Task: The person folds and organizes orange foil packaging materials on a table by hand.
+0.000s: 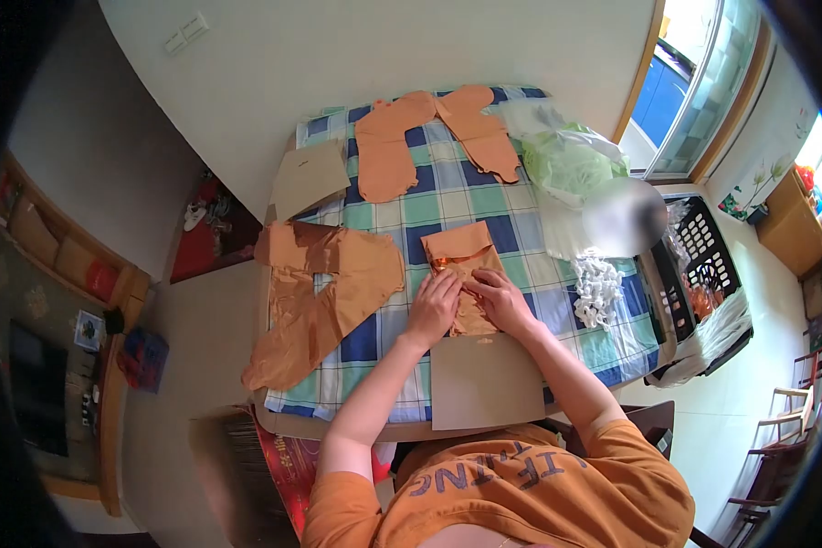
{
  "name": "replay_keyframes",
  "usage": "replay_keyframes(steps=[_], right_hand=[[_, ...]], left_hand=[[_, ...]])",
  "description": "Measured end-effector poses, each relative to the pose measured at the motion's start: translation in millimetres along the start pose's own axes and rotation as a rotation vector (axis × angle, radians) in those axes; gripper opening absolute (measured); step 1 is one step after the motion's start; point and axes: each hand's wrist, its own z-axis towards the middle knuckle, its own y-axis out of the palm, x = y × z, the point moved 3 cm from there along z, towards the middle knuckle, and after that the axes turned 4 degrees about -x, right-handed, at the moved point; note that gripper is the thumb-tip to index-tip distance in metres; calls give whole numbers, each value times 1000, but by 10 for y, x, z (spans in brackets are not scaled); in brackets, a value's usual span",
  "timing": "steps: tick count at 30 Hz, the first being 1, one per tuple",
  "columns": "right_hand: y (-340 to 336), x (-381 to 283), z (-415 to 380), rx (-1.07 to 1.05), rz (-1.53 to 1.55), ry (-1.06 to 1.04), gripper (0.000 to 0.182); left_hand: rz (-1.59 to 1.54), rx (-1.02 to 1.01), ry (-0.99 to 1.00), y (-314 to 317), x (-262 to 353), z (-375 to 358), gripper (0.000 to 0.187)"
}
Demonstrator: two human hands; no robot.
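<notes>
A folded copper-orange foil piece [457,245], probably a flat foil balloon, lies in front of me. Its near end overlaps a brown cardboard sheet [486,388]. My left hand [437,306] rests on the piece's left side, fingers bent and pressed together on the foil. On the right side, my right hand [500,301] pinches the material, close to the left fingertips. A shiny strip shows beside the left fingers. Exactly what sits under the fingertips is hidden. To the left spreads a larger unfolded foil balloon [356,274], wrinkled and flat.
More flat orange foil shapes [385,155] lie at the table's far side, near another cardboard sheet [310,178]. A green-and-white plastic bag [566,164] and a white knotted bundle [598,292] are on the right. Beyond the checked tablecloth [402,342] stands a black basket [703,233].
</notes>
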Motion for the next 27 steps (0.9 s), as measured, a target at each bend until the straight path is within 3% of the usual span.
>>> replay_keyframes(steps=[20, 23, 26, 27], right_hand=[[-18, -38, -3, -2, 10, -12, 47], [4, 94, -7, 80, 114, -39, 41], [-350, 35, -149, 194, 57, 209, 32], [-497, 23, -239, 111, 146, 372, 29]], left_hand=[[86, -133, -83, 29, -24, -55, 27], [76, -165, -92, 33, -35, -56, 29], [80, -179, -81, 11, -37, -65, 32], [79, -179, -77, 15, -30, -68, 33]])
